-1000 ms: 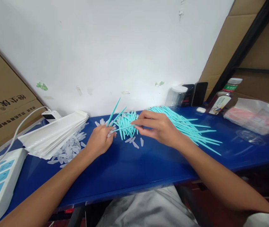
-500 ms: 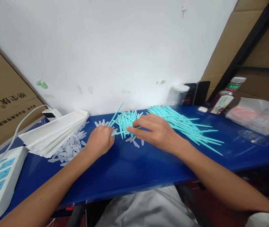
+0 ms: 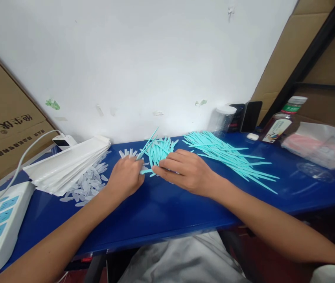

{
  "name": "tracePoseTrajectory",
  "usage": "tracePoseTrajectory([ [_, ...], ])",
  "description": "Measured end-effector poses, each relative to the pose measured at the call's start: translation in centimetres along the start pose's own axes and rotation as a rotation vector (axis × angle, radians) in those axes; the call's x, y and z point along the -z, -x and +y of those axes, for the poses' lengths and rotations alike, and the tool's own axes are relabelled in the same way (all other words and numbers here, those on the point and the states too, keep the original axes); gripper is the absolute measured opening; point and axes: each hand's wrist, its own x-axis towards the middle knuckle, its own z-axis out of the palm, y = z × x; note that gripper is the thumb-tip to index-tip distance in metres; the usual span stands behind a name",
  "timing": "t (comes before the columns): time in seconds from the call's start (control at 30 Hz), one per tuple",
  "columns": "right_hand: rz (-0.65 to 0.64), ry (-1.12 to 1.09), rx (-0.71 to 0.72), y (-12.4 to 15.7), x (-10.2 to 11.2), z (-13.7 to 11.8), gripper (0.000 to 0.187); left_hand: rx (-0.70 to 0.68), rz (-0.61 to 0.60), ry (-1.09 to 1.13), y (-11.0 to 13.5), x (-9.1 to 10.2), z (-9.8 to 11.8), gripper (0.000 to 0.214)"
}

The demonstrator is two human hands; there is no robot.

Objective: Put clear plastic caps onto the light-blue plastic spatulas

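Note:
My left hand (image 3: pixel 127 175) is closed around a few slim turquoise sticks (image 3: pixel 150 142) whose pointed ends stick up past the fingers. Between the two hands runs another turquoise stick (image 3: pixel 146 171), pinched by the fingertips of my right hand (image 3: pixel 185 169); its far end meets my left fingers. Just behind the hands lies a heap of turquoise sticks with translucent caps (image 3: pixel 162 149). Small translucent caps (image 3: pixel 129 152) fan out behind my left hand. A larger spread of bare turquoise sticks (image 3: pixel 229 155) lies to the right. My fingers hide the gripped parts.
Long white plastic bags (image 3: pixel 70 165) lie at the left, beside a pile of loose translucent caps (image 3: pixel 87 184). A power strip (image 3: pixel 0 228) stands at the left edge. Toward the back right are a clear jar (image 3: pixel 222 120), a phone (image 3: pixel 251 116) and a sauce bottle (image 3: pixel 282 120).
My right hand has moved left and slightly down, closer to my left hand, so less of the stick between them shows. The sticks in my left hand have tilted slightly right.

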Motion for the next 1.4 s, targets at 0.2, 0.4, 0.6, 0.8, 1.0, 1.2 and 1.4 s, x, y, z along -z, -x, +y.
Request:
tracePoseTrajectory([
  [0.2, 0.16, -0.231, -0.283, 0.3, 1.4, 0.7, 0.03, 0.053, -0.014, 0.055, -0.4, -0.4, -0.8, 0.023],
  [0.4, 0.244, -0.299, -0.517, 0.9, 2.3, 3.4, 0.02, 0.018, 0.076, 0.097, -0.3, -0.4, -1.4, 0.027],
  [0.6, 0.013, -0.347, -0.381, 1.4, 1.4, 3.3, 0.017, -0.099, 0.193, 0.088, 0.1, -0.1, -0.7, 0.023],
  [0.8, -0.008, -0.258, -0.205, 0.9, 0.7, 1.9, 0.023, -0.066, 0.208, 0.002, 0.1, -0.3, -0.4, 0.019],
  [1.0, -0.024, -0.202, -0.105, 0.6, 0.3, 1.3, 0.025, -0.057, 0.217, -0.031, 0.3, -0.4, -0.1, 0.02],
  [1.2, -0.018, -0.171, -0.089, 0.4, 0.4, 0.7, 0.025, -0.069, 0.199, -0.062, 0.3, -0.4, 0.1, 0.02],
  [1.4, -0.021, -0.121, -0.09, 0.7, 0.5, 1.1, 0.032, 0.005, 0.113, -0.066, 0.1, 0.2, 0.3, 0.021],
])
